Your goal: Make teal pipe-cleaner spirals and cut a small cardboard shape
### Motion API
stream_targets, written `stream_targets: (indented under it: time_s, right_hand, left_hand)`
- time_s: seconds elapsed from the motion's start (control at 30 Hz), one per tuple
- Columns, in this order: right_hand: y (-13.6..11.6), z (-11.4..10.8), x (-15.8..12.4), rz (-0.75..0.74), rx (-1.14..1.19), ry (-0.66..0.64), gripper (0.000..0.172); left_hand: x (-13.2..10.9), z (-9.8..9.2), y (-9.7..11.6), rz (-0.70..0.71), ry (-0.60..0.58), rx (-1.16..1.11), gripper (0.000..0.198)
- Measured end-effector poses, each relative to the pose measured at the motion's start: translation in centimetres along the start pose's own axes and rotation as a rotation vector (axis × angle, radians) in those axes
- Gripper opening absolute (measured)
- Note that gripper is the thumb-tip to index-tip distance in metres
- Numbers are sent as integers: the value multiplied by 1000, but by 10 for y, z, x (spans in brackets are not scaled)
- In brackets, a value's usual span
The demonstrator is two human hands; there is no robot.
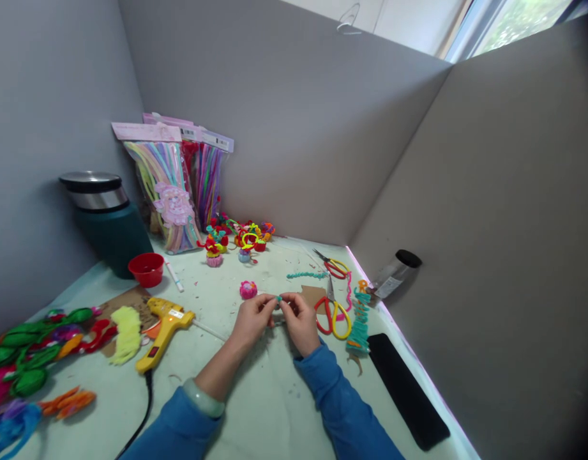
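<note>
Both of my hands meet at the middle of the table, fingertips pinched together. Between them is a small teal piece, fuzzy like pipe cleaner, mostly covered by the fingers. My left hand grips it from one side and my right hand from the other. Just beyond my left hand sits a pink pipe-cleaner flower ball. To the right of my right hand lie scissors with red and yellow handles, partly over a brown cardboard piece. A twisted teal pipe cleaner lies farther back.
At left are a yellow glue gun, a red cup, a teal bottle and bagged pipe cleaners. Small colourful figures stand behind. At right are a teal zigzag tree, a black slab and a clear jar.
</note>
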State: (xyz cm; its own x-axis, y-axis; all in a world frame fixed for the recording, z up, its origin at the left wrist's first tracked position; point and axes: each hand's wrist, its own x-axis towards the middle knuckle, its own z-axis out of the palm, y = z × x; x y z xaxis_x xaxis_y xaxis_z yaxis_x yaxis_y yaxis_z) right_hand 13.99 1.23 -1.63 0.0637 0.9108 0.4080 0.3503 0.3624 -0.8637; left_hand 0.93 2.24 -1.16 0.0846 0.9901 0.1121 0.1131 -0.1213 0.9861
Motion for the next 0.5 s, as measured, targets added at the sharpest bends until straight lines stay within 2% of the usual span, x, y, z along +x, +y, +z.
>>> stream_targets:
  time_s: [0.23, 0.5]
  right_hand:
    - [-1, -2, 1, -63, -76, 42, 10]
    - [-3, -4, 1, -125, -110, 55, 9]
  left_hand:
    - [-2, -1, 6, 60, 54, 140, 28]
    - [0, 0, 2, 132, 83, 115, 25]
